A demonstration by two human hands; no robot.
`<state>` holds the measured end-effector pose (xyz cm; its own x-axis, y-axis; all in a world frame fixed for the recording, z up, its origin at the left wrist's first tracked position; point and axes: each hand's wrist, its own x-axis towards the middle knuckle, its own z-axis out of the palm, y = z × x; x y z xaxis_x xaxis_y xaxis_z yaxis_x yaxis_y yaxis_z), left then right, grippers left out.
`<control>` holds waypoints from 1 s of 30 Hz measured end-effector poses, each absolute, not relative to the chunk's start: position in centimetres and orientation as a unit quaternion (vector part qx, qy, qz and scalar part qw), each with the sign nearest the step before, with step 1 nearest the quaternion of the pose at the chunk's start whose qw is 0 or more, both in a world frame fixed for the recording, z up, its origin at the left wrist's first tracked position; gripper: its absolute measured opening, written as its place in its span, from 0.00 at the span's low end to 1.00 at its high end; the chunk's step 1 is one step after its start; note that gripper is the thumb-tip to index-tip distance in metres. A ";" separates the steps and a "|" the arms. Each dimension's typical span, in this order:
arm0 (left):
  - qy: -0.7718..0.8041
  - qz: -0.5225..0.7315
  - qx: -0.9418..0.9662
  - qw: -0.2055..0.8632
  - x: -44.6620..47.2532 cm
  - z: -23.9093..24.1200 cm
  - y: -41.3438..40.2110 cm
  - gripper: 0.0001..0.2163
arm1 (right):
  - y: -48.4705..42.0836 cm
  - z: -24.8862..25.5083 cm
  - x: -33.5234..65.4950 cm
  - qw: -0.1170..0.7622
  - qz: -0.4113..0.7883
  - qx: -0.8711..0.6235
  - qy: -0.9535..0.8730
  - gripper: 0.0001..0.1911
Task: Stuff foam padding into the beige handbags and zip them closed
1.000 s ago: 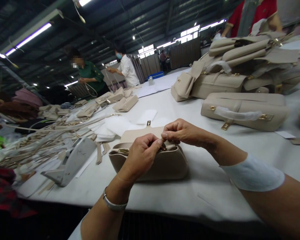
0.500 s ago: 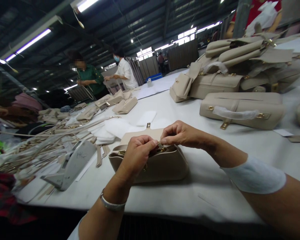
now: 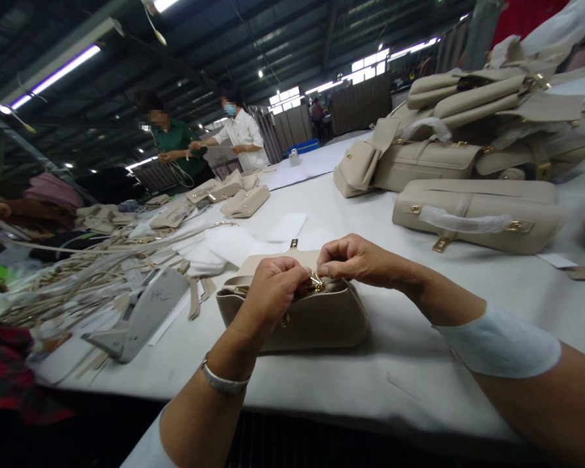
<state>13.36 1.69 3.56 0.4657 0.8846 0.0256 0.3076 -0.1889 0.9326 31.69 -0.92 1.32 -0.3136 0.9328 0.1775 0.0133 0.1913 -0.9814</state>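
Note:
A beige handbag [image 3: 329, 322] stands on the white table in front of me, its flap laid back and its mouth open. My left hand [image 3: 273, 289] is closed in a pinch over the opening, on a small gold metal fitting [image 3: 318, 283] that shows between the hands. Just right of it, my right hand [image 3: 353, 259] is also pinched shut at the bag's rear edge; whatever its fingertips hold is hidden. A gold turn-lock [image 3: 285, 319] sits on the front panel, partly behind my left wrist. The flap's gold plate [image 3: 294, 244] points away from me.
Finished-looking beige bags [image 3: 478, 214] are heaped at the right. A grey tape dispenser [image 3: 149, 312] stands left, beside a pile of straps [image 3: 78, 276]. White foam sheets [image 3: 234, 247] lie behind the bag. Two co-workers [image 3: 244, 140] stand across the table at the far left.
The gold fitting shows more clearly between my fingertips, which have shifted slightly. Both hands stay at the bag's mouth. Across the table, the co-worker in white has reached an arm toward the one in green.

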 end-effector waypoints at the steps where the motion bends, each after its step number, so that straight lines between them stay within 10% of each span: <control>1: 0.420 0.301 0.710 0.478 13.4 3.5 1.7 0.10 | -0.9 1.3 31.7 0.451 0.508 -0.379 -0.629 0.08; 30: 0.358 0.344 0.752 0.434 12.5 1.7 1.8 0.15 | -0.9 0.8 31.9 0.441 0.495 -0.383 -0.643 0.13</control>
